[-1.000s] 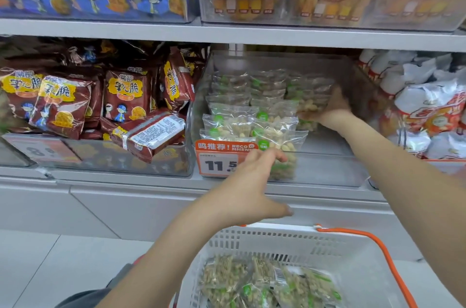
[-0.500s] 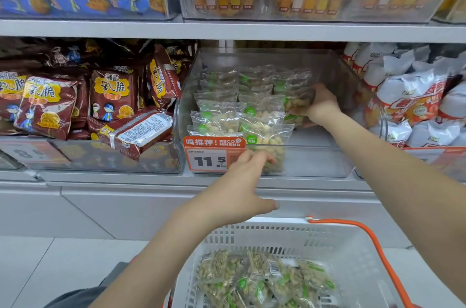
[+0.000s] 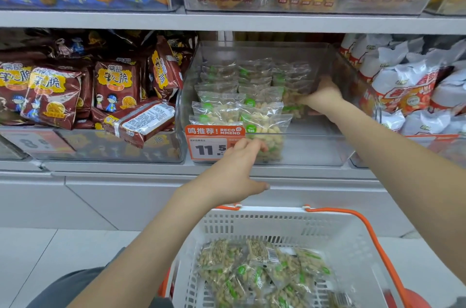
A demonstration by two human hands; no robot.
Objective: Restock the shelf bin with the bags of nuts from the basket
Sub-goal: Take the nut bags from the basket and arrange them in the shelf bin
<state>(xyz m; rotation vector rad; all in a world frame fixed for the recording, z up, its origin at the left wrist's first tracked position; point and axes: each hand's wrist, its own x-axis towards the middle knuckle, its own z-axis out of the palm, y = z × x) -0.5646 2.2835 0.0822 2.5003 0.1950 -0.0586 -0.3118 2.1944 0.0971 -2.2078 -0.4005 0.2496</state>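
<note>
Right hand: deep inside the clear plastic shelf bin, fingers curled round a clear bag of nuts at the right-hand row; fingertips hidden behind the bag.
Left hand: at the bin's front wall, fingers loosely bent against the clear plastic beside the orange-and-white price tag; thumb stretched out below; nothing held.
Stocked bags: clear packets of pale nuts with green labels, upright in rows from front to back of the bin; right front part of the bin bare.
White slotted plastic basket with orange handle: below the shelf, between the forearms.
Bags in basket: loose heap of clear nut packets on its floor.
Neighbours: dark red snack packs in the bin at left, white-and-orange packs at right.
</note>
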